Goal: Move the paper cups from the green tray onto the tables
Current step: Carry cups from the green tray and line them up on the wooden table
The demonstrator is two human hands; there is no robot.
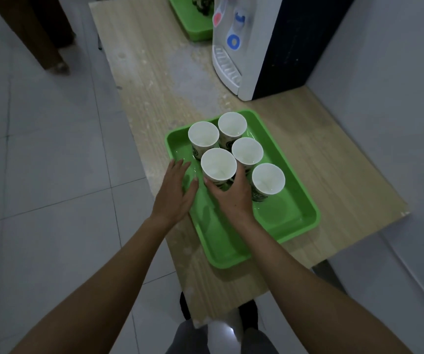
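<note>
Head view: five paper cups stand upright, clustered at the far end of the green tray. The tray sits on the wooden surface near a water dispenser. The right hand wraps its fingers round the front-left cup, low on its wall, likely to spare the soft rim when lifting. The left hand lies flat with straight fingers at the tray's left rim, holding nothing, probably steadying the tray.

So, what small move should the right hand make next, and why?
Probably lift the cup straight up: the right hand grips it, four other cups stand close by, and the left hand rests on the green tray.
</note>
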